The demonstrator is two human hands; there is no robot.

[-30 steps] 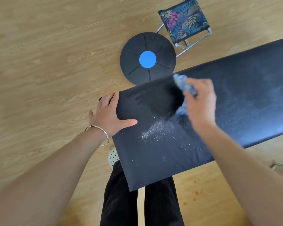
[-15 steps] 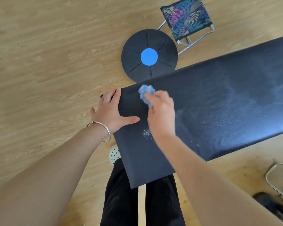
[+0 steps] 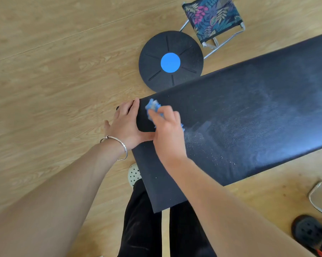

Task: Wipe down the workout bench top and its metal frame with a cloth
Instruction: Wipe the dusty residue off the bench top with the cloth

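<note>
- Since the frame half a second back, your right hand (image 3: 167,132) has carried the blue cloth (image 3: 152,106) farther toward 9 o'clock along the bench top (image 3: 258,108). The cloth now lies on the pad's end corner, just beside your left hand (image 3: 126,123).
- Right fingers are curled round the bunched cloth and pinch it against the pad. A tuft shows past the knuckles at 11 o'clock, and a scrap shows at the heel of the hand.
- Left hand has not shifted: it rests on the bench end, fingers pressed together along the edge, thumb laid on the pad. Your right hand now covers the thumb tip.
- White dust (image 3: 199,138), a tight pile a second ago, now lies as a thin smear at 3 o'clock from your right hand, with more haze farther along the pad.
- Bracelet (image 3: 122,147) sits on the left wrist.
- Black balance disc (image 3: 186,52) with a blue centre lies on the wood floor (image 3: 54,71) at 12 o'clock from the cloth; the bench edge hides its lower rim.
- Folding stool (image 3: 212,17) with leaf-print fabric stands at 1 o'clock from the disc.
- Your forearms cover the near bench end. Below it are black trousers (image 3: 143,229) and a white shoe (image 3: 134,174).
- Chrome tube (image 3: 315,199) and dark shoe (image 3: 308,232) are at 4 o'clock in the frame.
</note>
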